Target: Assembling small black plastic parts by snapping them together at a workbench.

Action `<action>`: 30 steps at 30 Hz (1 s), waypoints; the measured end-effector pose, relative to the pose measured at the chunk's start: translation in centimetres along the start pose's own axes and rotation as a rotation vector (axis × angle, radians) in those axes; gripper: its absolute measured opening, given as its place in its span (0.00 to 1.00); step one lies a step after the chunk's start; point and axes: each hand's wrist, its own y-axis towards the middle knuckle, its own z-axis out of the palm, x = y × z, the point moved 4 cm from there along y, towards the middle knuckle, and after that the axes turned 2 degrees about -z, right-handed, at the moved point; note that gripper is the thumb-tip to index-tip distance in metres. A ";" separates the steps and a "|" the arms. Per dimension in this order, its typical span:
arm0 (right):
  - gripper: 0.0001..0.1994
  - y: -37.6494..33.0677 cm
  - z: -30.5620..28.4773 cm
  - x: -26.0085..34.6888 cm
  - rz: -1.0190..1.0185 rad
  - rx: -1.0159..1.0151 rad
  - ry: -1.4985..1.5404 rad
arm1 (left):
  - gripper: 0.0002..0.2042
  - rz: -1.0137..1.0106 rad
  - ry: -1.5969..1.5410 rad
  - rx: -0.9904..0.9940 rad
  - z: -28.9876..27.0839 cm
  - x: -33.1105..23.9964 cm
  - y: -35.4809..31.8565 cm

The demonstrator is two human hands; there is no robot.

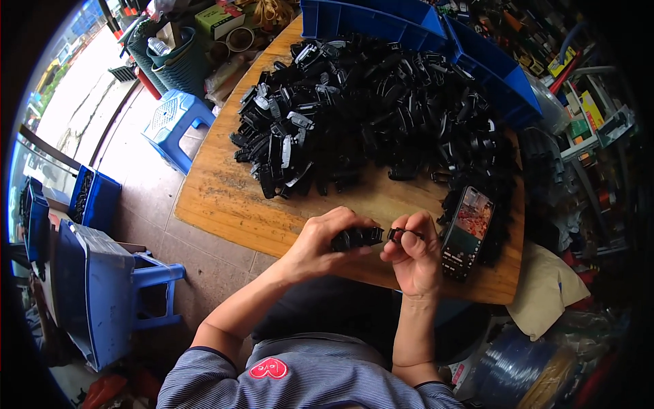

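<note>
My left hand (325,240) grips a black plastic part (357,238) above the near edge of the wooden table (225,201). My right hand (415,252) pinches a smaller black piece (398,234) against the right end of that part. The two hands meet at the middle of the table's front. Behind them a large heap of similar black plastic parts (371,109) covers most of the tabletop, some with white or grey faces.
A phone (467,232) with a lit screen lies right of my right hand. Blue bins (422,27) stand at the table's far side. A small blue stool (174,123) and blue crates (92,286) stand on the floor to the left. Cluttered shelves fill the right.
</note>
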 end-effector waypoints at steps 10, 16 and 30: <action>0.10 -0.9 0.0 -1.7 0.301 0.089 -0.097 | 0.15 0.185 0.097 0.031 -1.0 -1.1 0.0; 0.11 -0.7 0.5 -1.4 0.084 0.088 -0.181 | 0.15 0.201 0.070 0.088 -0.9 -1.7 0.3; 0.12 0.4 2.3 0.2 -0.323 0.204 -0.693 | 0.17 -0.390 -0.529 0.104 0.5 -0.2 -0.3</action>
